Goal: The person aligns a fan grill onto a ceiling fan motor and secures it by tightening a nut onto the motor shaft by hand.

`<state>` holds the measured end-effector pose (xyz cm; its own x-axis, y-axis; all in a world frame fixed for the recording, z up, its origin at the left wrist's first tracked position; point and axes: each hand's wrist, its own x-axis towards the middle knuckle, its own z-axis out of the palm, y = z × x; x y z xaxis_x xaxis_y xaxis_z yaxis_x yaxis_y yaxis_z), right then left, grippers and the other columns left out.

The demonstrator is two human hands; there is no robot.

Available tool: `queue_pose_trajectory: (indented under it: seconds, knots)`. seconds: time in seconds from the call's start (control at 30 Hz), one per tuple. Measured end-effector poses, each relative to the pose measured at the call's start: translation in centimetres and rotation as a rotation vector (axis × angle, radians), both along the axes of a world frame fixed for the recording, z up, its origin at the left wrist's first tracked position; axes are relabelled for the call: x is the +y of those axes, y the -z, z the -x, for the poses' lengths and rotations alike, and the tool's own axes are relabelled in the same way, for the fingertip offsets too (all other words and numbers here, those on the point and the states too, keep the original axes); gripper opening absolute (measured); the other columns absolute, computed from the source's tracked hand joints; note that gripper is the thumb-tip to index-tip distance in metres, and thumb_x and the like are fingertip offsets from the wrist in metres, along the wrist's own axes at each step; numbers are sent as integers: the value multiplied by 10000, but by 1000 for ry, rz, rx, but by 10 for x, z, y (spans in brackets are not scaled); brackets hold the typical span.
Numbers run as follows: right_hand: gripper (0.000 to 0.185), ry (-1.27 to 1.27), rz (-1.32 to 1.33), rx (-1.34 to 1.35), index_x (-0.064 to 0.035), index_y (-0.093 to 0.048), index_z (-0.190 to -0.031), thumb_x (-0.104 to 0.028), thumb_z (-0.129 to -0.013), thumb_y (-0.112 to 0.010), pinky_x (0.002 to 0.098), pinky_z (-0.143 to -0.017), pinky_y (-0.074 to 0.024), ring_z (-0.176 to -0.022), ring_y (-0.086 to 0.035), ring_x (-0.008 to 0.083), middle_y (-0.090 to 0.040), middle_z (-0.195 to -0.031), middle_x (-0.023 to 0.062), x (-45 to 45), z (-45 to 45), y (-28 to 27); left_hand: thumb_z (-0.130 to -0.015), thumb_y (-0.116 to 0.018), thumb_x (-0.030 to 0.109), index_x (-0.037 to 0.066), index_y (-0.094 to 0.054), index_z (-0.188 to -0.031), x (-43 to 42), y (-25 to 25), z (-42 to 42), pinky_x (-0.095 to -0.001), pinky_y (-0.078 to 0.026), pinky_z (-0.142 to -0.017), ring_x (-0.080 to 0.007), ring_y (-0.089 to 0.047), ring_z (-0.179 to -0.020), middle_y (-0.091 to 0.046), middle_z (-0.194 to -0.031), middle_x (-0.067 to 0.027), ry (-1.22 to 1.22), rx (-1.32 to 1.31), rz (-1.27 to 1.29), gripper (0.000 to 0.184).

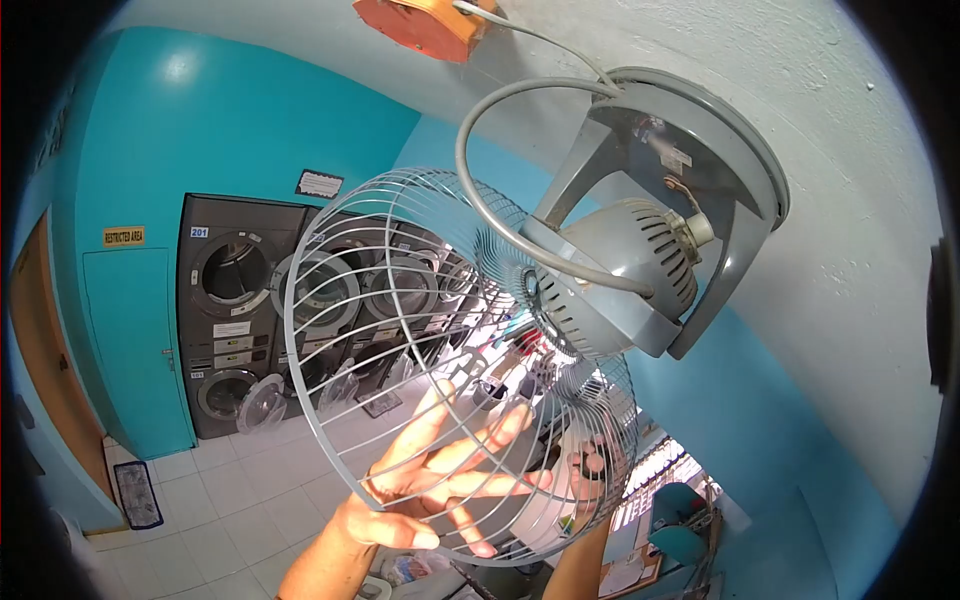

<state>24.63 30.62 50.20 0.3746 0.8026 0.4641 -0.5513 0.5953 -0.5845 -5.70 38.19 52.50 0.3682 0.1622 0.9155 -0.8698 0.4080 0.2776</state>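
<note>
A grey fan motor [640, 255] hangs from a round ceiling mount [690, 130], with its wire cage [345, 270] tilted down to the left. No blades show inside the cage. My left hand [430, 480] is at the cage's lower left rim, fingers spread along the wires and thumb near the rim. Seen through the wires at the lower right is my right hand [590, 470], its fingers bent around a small dark round thing that I cannot make out. A grey cable [470, 150] loops from the mount to the motor.
Stacked machines [230, 270] with round doors, some swung open, line the teal wall [250, 110]. An orange fixture [430, 25] is on the ceiling. Below lie a tiled floor [240, 505] and a dark mat [138, 495]. Teal chairs [678, 543] stand at the lower right.
</note>
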Motion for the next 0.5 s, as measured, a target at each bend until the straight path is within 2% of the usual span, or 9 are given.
queue_pose_trajectory:
  seconds: [0.17,0.37,0.5]
  knots:
    - [585,-9,-3,-9,-129,-156,-1312,-175,-808,-449,320,-623,-387,-718,-451,159,-477,-845,35,-4,1,1,-519,-451,-112,307,133,-1287,-5,2,2,-498,-491,-654,-547,-185,-1113,118,-1294,-305,24,-15,33,1052]
    - [578,-25,-8,34,-139,-166,-1310,-189,-803,-438,337,-609,-398,-725,-462,179,-482,-850,38,-6,-6,6,-545,-477,-95,305,129,-1288,-13,-3,7,-494,-497,-603,-583,-172,-1087,79,-1291,-321,-7,21,-50,1039]
    - [576,-20,-1,9,-137,-177,-1307,-198,-801,-445,342,-611,-403,-722,-464,179,-487,-853,39,-6,-2,3,-528,-481,-100,292,127,-1292,-14,-6,6,-495,-495,-608,-525,-229,-1113,75,-1285,-332,-29,15,-34,1052]
